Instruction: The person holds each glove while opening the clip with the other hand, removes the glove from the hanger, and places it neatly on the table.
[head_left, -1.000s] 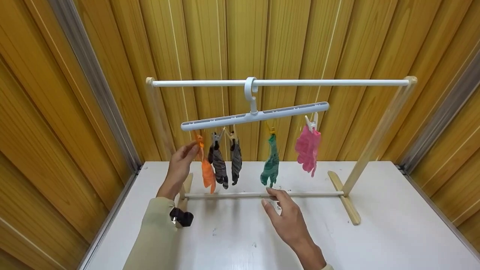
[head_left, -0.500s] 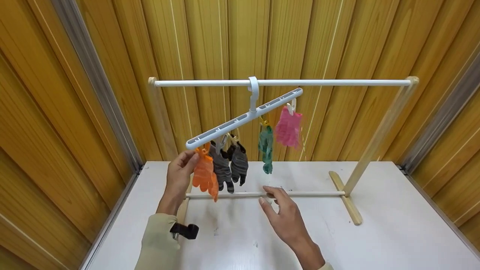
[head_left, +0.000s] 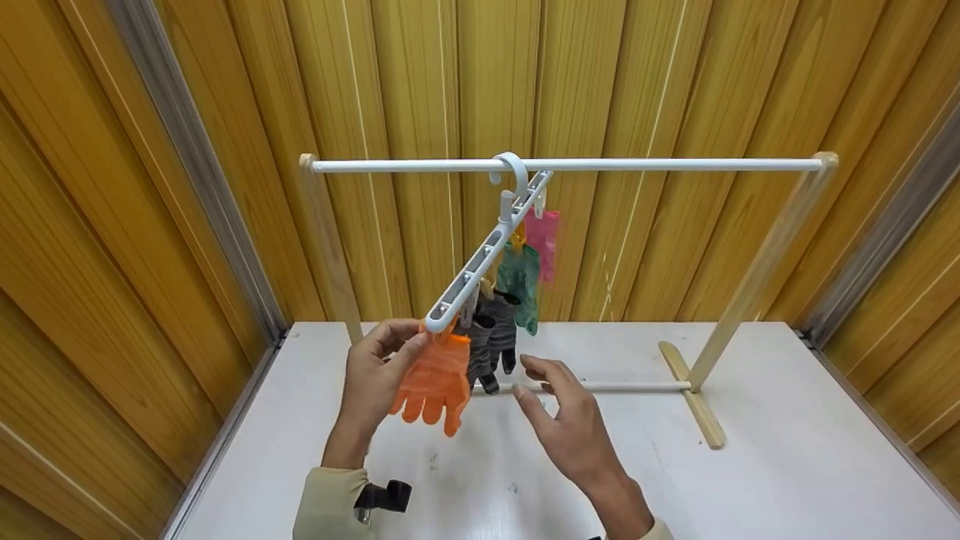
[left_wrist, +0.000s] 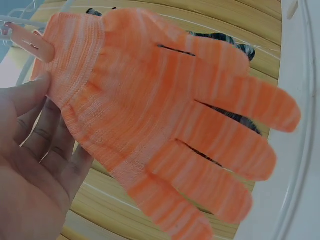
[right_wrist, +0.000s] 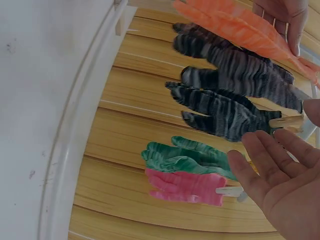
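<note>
The orange glove looks knitted, the hanger smooth plastic.

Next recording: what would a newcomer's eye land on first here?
The bright orange glove, hanging at the near end of the white hanger with the left hand at its cuff. Then the grey-and-black gloves, green glove and pink glove clipped farther back, the pink one farthest.

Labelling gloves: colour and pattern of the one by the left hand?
Orange glove, paler streaks; best in the left wrist view.
</note>
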